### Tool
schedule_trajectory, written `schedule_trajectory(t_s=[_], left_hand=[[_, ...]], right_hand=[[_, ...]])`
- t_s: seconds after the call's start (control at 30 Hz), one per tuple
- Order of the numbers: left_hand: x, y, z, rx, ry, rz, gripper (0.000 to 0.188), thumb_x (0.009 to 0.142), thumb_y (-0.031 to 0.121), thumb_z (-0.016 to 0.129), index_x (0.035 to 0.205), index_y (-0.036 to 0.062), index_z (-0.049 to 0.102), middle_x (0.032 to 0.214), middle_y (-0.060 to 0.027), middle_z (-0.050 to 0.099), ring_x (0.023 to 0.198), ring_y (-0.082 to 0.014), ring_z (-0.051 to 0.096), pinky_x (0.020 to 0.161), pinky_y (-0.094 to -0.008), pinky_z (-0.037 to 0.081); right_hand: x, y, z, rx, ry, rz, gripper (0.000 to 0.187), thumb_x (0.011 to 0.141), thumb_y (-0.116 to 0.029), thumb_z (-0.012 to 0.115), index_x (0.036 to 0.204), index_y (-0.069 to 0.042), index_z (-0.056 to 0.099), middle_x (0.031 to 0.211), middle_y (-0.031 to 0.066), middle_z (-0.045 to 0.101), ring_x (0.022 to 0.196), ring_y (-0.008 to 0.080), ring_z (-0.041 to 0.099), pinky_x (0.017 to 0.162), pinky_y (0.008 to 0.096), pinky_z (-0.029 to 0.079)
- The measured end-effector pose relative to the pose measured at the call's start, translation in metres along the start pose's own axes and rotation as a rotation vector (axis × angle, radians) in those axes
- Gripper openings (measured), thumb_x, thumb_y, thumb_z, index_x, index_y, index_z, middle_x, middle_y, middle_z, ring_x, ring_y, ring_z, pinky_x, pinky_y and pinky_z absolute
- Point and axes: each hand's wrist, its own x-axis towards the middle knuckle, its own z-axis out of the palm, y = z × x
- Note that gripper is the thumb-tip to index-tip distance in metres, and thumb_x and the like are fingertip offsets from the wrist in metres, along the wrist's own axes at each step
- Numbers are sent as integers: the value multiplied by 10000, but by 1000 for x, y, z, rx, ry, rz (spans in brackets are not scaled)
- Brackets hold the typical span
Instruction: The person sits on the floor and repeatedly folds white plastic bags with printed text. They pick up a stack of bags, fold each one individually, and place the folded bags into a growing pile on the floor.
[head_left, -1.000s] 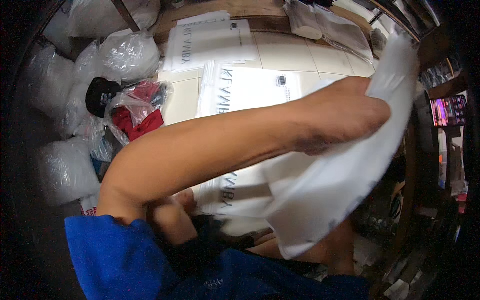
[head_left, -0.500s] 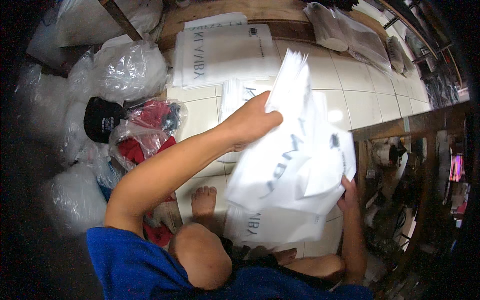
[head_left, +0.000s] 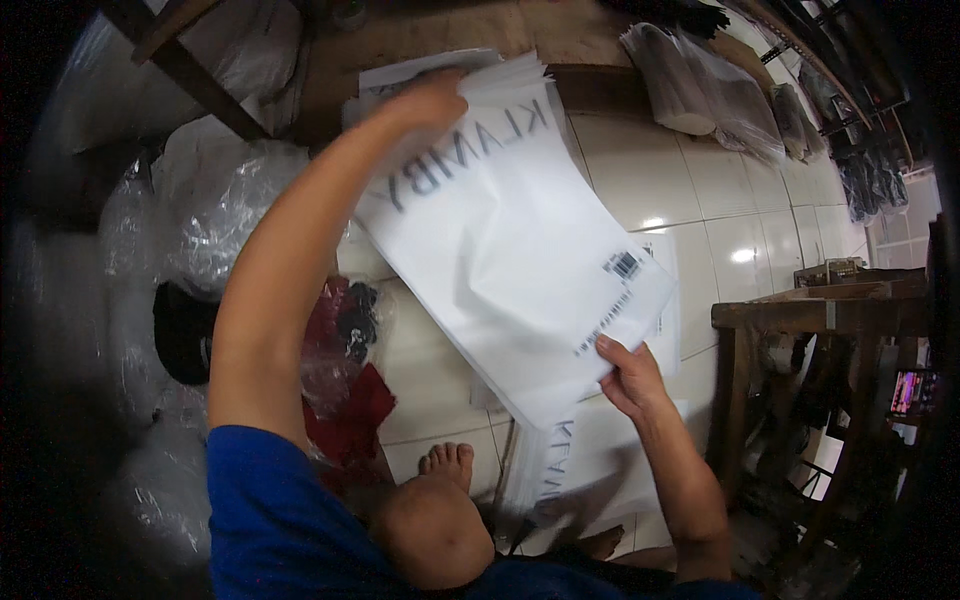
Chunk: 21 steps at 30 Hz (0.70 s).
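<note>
A pale tiled floor (head_left: pixel 640 170) spreads under everything, its grid bending toward the rim of the view. A heap of clear plastic bags (head_left: pixel 220 200), shiny and crinkled, fills the left side. A wooden plank surface (head_left: pixel 540 35) runs along the far side, and a dark wooden stand (head_left: pixel 775 316) rises at the right.

The sheaf of white sheets (head_left: pixel 500 250) is in the middle, held between the two hands and slanting from upper left to lower right. Large dark lettering crosses its far end; a small dark code block sits near its right corner. A shallow crease dents its face.

On the floor below it, close to the person's knee and bare foot, lies a stack of similar sheets (head_left: pixel 610 450), partly covered by the sheaf. Another printed sheet (head_left: pixel 665 340) peeks out beside the right corner. Rolled translucent plastic (head_left: pixel 670 80) rests at the far right of the plank.

Red cloth (head_left: pixel 355 425), partly in clear plastic, lies left of the sheaf, near a black cap (head_left: pixel 183 333).

The left hand (head_left: pixel 432 100), somewhat blurred, grasps the sheaf's far left edge. The right hand (head_left: pixel 632 378) pinches its near right edge, thumb on top. A small lit screen (head_left: pixel 913 392) glows at far right.
</note>
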Motion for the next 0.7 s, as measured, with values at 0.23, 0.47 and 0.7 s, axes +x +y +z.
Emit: schedule_trajectory(t_s=[0.23,0.47,0.7], left_hand=[[145,-32,-63,239,374,137,526,882,41,471,1403,-11,416,1221,-244,605,1034,-340,649,840,-479,517],[150,-63,-51,463,554,89,546,882,182,580,1388,36,435,1148,-221,636,1012,-333,644,894,-459,509],[15,-128,72,293,517,79,480,822,265,655,1236,41,561,1198,-201,582,1110,-344,560,929,-463,470]], right_hand=[[100,-11,120,190,-42,-160,478,900,-40,616,1333,-11,417,1262,132,543,1156,260,558,987,406,483],[271,23,161,245,67,-79,329,924,-10,576,1210,99,455,1200,182,553,1072,287,594,897,401,554],[367,90,97,-1,-12,-259,291,931,-4,551,1185,112,468,1152,205,570,1031,309,615,866,429,580]])
